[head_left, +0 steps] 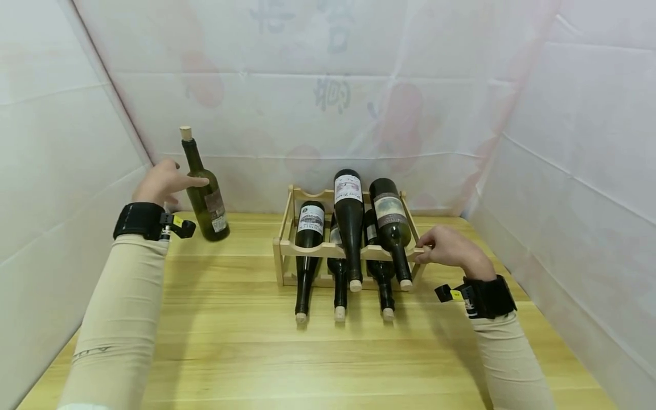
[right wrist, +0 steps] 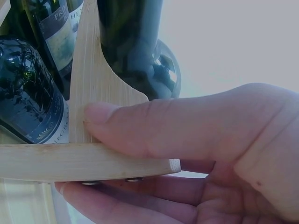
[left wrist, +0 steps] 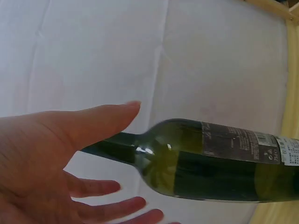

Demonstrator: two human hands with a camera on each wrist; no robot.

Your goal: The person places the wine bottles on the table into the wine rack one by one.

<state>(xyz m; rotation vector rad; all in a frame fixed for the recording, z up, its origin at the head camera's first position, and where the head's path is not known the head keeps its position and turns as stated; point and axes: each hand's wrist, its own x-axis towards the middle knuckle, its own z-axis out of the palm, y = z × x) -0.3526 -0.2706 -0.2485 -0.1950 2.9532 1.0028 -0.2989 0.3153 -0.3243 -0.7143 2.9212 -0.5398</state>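
Observation:
My left hand is beside a green wine bottle with a cork in its neck, standing at the table's back left. In the left wrist view the thumb and fingers are extended and spread about the bottle's neck. My right hand grips the front right corner of a wooden wine rack. The right wrist view shows the thumb on top of the wood and fingers beneath. Several corked dark bottles lie in the rack, necks forward. Two, a middle bottle and a right bottle, lie across the top rail.
The wooden table extends in front of the rack, and three lower bottle necks jut over it, the leftmost neck included. White sheeting hangs behind the table and along both sides.

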